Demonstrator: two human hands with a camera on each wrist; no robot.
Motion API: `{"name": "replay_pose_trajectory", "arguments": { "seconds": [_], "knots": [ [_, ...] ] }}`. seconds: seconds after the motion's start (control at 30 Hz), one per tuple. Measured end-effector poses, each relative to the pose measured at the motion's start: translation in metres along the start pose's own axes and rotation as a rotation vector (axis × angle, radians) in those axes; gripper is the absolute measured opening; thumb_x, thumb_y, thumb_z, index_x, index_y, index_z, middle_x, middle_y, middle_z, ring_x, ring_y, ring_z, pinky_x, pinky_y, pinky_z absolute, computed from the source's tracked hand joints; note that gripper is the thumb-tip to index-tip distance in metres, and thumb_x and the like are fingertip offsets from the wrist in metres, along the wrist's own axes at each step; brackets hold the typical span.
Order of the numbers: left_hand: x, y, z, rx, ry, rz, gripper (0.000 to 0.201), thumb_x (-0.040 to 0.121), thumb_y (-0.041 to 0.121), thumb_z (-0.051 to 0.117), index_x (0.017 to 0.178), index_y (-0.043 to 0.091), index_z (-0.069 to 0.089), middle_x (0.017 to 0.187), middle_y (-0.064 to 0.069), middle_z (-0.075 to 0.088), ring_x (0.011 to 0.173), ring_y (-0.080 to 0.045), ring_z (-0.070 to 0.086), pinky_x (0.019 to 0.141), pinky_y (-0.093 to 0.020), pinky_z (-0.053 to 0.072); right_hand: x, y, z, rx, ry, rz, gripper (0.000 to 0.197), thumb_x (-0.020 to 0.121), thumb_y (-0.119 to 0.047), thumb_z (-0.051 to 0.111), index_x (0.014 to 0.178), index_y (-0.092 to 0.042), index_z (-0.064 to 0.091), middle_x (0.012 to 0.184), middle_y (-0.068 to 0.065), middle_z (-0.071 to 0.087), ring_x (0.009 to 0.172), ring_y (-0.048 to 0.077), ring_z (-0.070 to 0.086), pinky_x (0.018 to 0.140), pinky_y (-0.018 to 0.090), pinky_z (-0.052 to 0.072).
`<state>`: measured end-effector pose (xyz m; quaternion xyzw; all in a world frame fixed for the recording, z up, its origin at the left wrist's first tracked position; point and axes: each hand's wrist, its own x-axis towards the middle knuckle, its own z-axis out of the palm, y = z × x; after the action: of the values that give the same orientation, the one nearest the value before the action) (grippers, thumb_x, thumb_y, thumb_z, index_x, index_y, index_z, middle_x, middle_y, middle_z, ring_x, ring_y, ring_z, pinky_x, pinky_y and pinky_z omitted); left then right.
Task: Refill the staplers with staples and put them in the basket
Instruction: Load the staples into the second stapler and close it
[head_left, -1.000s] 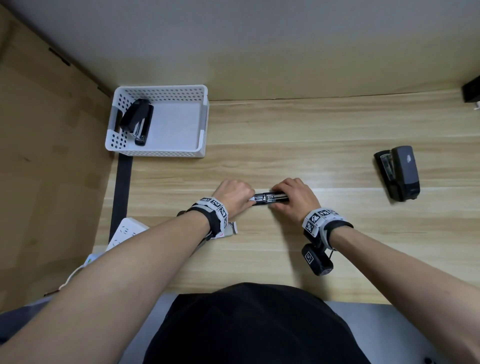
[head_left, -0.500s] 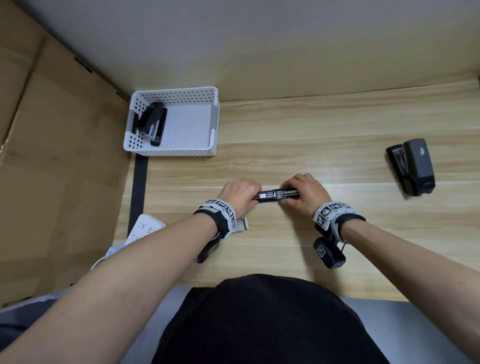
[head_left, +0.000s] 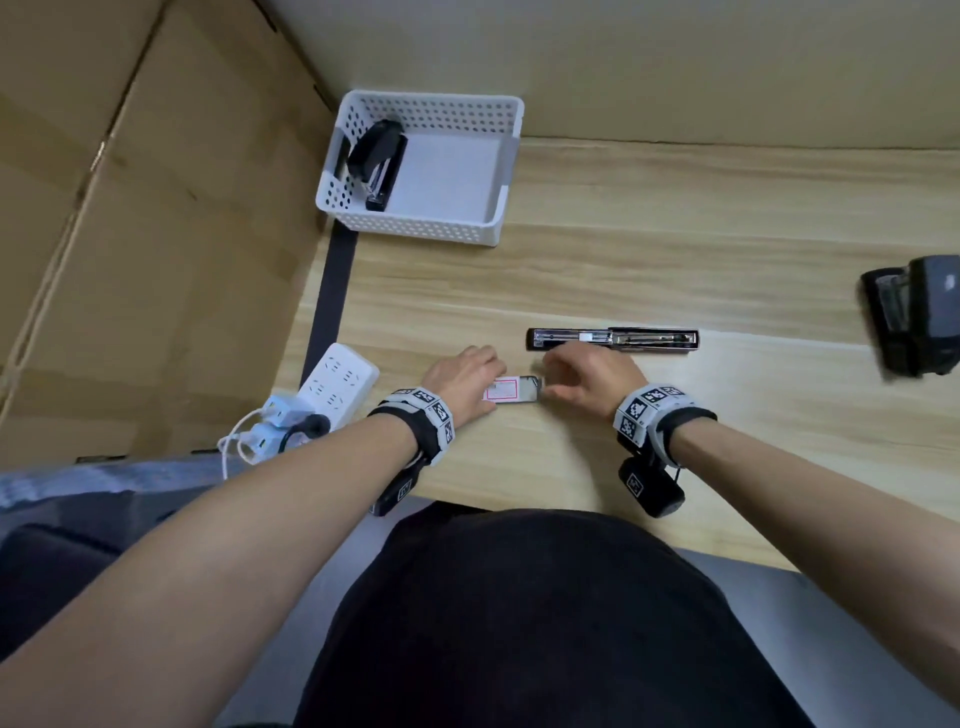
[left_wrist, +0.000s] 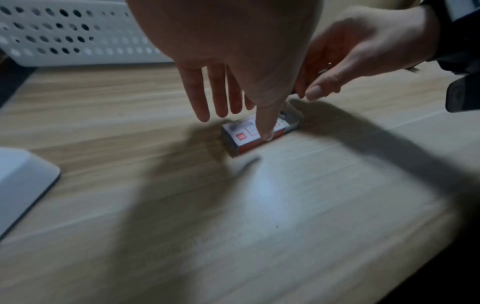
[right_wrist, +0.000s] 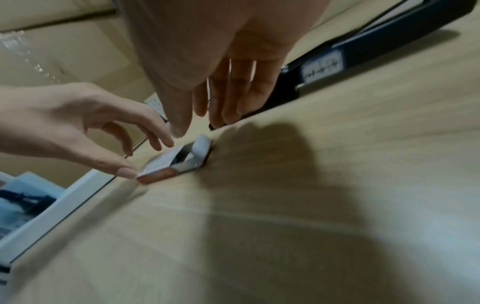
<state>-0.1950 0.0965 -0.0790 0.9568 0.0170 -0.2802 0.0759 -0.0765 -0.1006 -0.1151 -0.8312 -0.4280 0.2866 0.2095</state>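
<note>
Both hands have let go of the opened stapler; the left hand thumb now touches the staple box, the right hand hovers loose, holding nothing.

Pale wood-grain table (matt), perforated white plastic basket — paper staple box.

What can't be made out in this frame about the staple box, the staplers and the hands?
- Staple box: contents unreadable; motion blur in both wrist views, too small in head view.
- Left hand: whether its fingers actually touch the box is unclear; blur.
- Right hand: fingertips blurred in every view, contact with the box's open end uncertain.
- Grey stapler: cut off by head view's right edge.
- Stapler in basket: staple load hidden.
</note>
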Motion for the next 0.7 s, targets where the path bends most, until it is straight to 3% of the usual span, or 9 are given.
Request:
{"name": "replay_pose_trajectory", "arguments": {
  "seconds": [0.07,0.17,0.43,0.7],
  "knots": [
    [-0.004,-0.001,0.01,-0.001,0.0,-0.01,0.047,0.085,0.034,0.068,0.126,0.02,0.051,0.121,-0.002,0.049,0.113,-0.022,0.048,0.074,-0.036,0.047,0.0,-0.005,0.015,0.002,-0.06,0.037,0.051,0.077,-0.051,0.072,0.119,-0.027,0.056,0.112,-0.003,0.054,0.099,0.02,0.057,0.071,0.032,0.047],
    [-0.006,-0.003,0.018,-0.046,0.04,-0.039,0.041,0.088,0.029,0.064,0.126,0.019,0.051,0.12,-0.004,0.05,0.112,-0.024,0.049,0.073,-0.037,0.047,0.001,-0.01,0.031,-0.001,-0.047,0.105,0.056,0.073,-0.046,0.076,0.123,-0.029,0.055,0.118,-0.001,0.047,0.107,0.021,0.053,0.072,0.034,0.048],
    [-0.009,-0.007,0.029,-0.075,0.079,-0.02,0.036,0.09,0.029,0.062,0.123,0.02,0.052,0.119,-0.002,0.049,0.111,-0.022,0.049,0.064,-0.035,0.042,0.007,-0.016,0.039,-0.026,0.004,0.106,0.042,0.075,-0.037,0.074,0.116,-0.03,0.065,0.114,-0.001,0.05,0.108,0.021,0.053,0.074,0.038,0.053],
    [-0.004,-0.009,0.025,-0.054,0.071,0.009,0.033,0.089,0.024,0.062,0.121,0.019,0.054,0.115,-0.002,0.051,0.107,-0.022,0.051,0.064,-0.034,0.045,-0.011,-0.002,0.031,-0.051,0.05,0.146,0.025,0.079,-0.039,0.067,0.104,-0.035,0.066,0.106,-0.007,0.05,0.101,0.017,0.054,0.07,0.031,0.049]
  ]
}}
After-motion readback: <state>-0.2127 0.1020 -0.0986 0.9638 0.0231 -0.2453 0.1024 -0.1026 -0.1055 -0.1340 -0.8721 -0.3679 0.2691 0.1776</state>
